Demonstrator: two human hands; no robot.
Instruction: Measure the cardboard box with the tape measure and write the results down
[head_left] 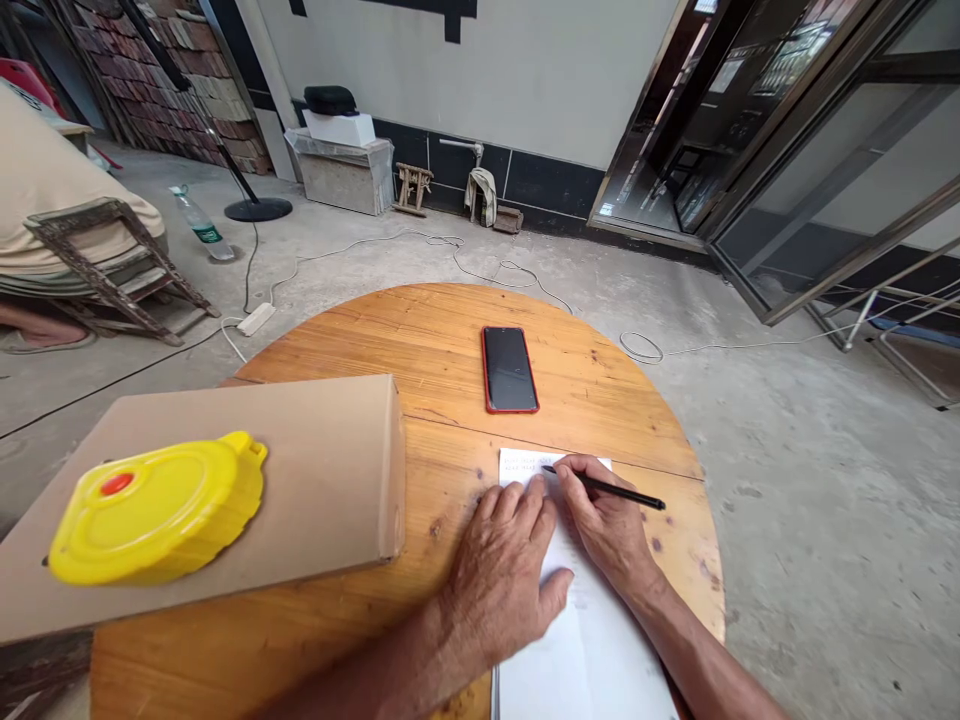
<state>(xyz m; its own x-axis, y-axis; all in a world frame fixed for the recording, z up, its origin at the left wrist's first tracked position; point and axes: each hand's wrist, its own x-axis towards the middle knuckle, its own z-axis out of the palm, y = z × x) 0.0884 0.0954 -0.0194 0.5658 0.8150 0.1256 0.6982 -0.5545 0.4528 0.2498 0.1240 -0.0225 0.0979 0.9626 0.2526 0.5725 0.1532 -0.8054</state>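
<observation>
My right hand [606, 520] is closed around a thin black pen [611, 490], its tip resting near the top edge of a white sheet of paper [592, 640] where a few faint lines of writing show. My left hand [508, 570] lies flat with fingers stretched out, pressing on the paper's left side. The paper rests on a round wooden table [420, 370]. A black phone in a red case [509, 368] lies face up beyond the paper, apart from both hands.
A flat cardboard box [330, 470] lies on the table's left, carrying a yellow lidded container [157, 508]. On the concrete floor are cables [480, 262], a power strip [256, 318], a water bottle [201, 226], a folding wooden chair [112, 262] and a metal box [343, 172] by the wall.
</observation>
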